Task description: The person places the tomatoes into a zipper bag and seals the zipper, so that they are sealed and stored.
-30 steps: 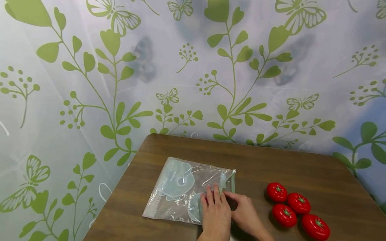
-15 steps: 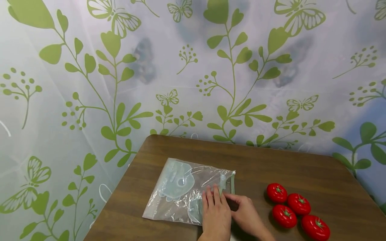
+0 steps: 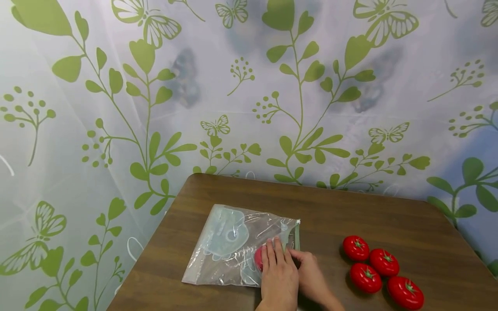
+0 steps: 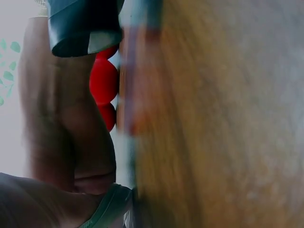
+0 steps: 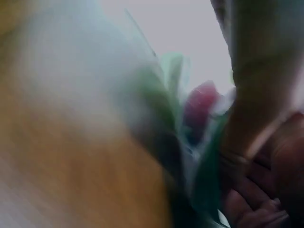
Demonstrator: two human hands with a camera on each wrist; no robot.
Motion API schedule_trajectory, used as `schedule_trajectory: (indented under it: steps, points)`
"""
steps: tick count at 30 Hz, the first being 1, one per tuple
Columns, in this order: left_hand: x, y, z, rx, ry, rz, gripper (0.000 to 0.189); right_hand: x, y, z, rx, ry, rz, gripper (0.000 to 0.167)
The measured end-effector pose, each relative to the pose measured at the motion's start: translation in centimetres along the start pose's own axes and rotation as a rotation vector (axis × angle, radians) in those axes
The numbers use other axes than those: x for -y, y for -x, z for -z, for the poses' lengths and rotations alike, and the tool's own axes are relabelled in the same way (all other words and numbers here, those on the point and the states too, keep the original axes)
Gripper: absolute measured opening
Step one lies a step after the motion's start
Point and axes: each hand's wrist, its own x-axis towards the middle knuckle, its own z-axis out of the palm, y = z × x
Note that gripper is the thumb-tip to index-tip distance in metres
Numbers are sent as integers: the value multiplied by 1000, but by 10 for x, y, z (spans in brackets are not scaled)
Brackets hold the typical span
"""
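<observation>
A clear zip bag (image 3: 198,263) with a pale blue print lies on the table. My left hand (image 3: 278,274) rests on its right part, fingers straight over a red rounded thing (image 3: 258,258) seen through the plastic. The left thumb (image 4: 47,202) is at the bag's green edge (image 4: 111,202), holding it. My right hand (image 3: 311,272) is at the bag's right side, by the opening; its fingertips are hidden behind the left hand. Within the bag, beyond the green edge, the red thing (image 5: 199,107) shows blurred in the right wrist view.
Several shiny red tomatoes (image 3: 365,277) with green stem tops sit together to the right of the hands. The brown wooden table (image 3: 233,190) has rounded back corners. Behind it hangs a curtain (image 3: 241,142) with green leaves and butterflies.
The red thing now shows left of my left fingers, under the plastic, where it was mostly hidden before. The bag's right edge and the right hand have shifted slightly left.
</observation>
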Motion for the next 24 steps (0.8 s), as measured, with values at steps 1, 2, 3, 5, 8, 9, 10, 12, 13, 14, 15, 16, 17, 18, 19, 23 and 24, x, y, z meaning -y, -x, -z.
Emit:
schedule_trajectory:
  steps: [1,2,3,5,8,9,10,12,13,14,15,16,17,18,19,23,24]
  points:
    - [0,0,0,4,3,0,36,-1,0,4,38,8,4,42]
    - [0,0,0,14,6,0,36,-2,0,8,73,28,16,43]
    - [1,0,0,32,14,2,37,-3,-1,13,110,53,22,45]
    - [1,-1,0,65,29,5,37,-6,0,24,173,93,36,47]
    - [0,-1,0,108,44,15,38,-9,2,39,224,94,68,47]
    - [0,-1,0,119,46,18,38,-10,2,44,240,76,68,47]
    - [0,-2,0,121,48,20,38,-10,3,48,257,49,76,47]
    - [0,-2,-1,124,50,22,38,-11,5,57,292,-11,64,48]
    - [0,-2,-1,124,51,23,38,-11,6,61,307,-34,54,49]
    - [0,-2,-1,123,50,23,39,-11,7,66,322,-53,42,49]
    - [0,-1,-2,120,47,21,39,-10,8,70,333,-73,31,50]
    - [0,-1,-2,114,44,19,39,-10,10,74,339,-83,25,50]
    - [0,-1,-2,108,40,18,39,-9,11,78,341,-86,16,50]
    - [1,-1,-3,102,36,17,39,-8,13,81,336,-80,20,51]
    - [1,-1,-3,98,31,16,39,-8,16,85,329,-75,22,51]
    - [2,-2,-4,96,16,9,40,-6,25,101,329,-69,-7,55]
    - [2,-2,-4,96,13,8,40,-6,27,105,334,-70,-16,57]
